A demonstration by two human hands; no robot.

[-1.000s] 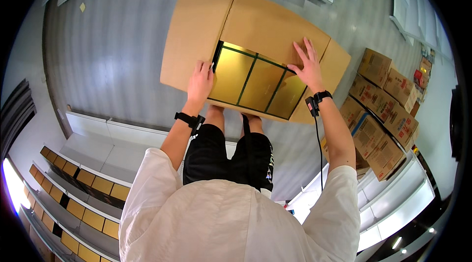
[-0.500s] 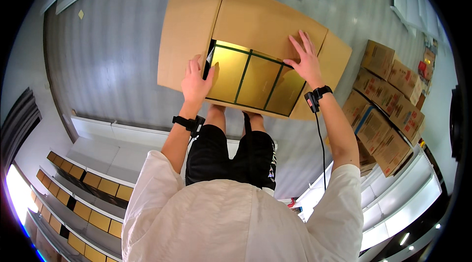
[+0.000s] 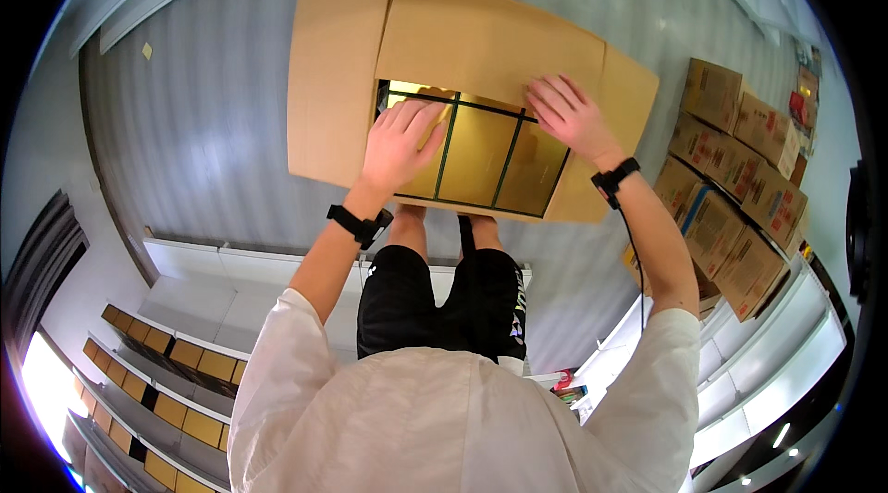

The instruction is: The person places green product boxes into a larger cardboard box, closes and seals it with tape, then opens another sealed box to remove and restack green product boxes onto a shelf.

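Note:
A large cardboard box (image 3: 338, 77) lies on the floor before me, its flaps folded outward. Inside sit several shiny gold boxes (image 3: 476, 155) with dark green edges, packed side by side. My left hand (image 3: 400, 143) is over the left gold box, palm down with the fingers stretched forward; it hides part of that box and holds nothing I can see. At the right end of the far flap (image 3: 481, 35), my right hand (image 3: 572, 120) has its fingers bent over the flap's edge, near the far right corner of the opening. Its fingers are slightly apart, with nothing visible in them.
Brown cartons (image 3: 731, 188) are stacked to the right on the floor. White shelves (image 3: 208, 308) with gold boxes stand at the lower left, and more white shelving (image 3: 768, 354) at the lower right. A cable (image 3: 638, 262) hangs from my right wristband.
My left hand has moved forward and right, from the opening's left edge to over the gold boxes. My right hand has slid nearer to me, its spread fingers drawing in and bending.

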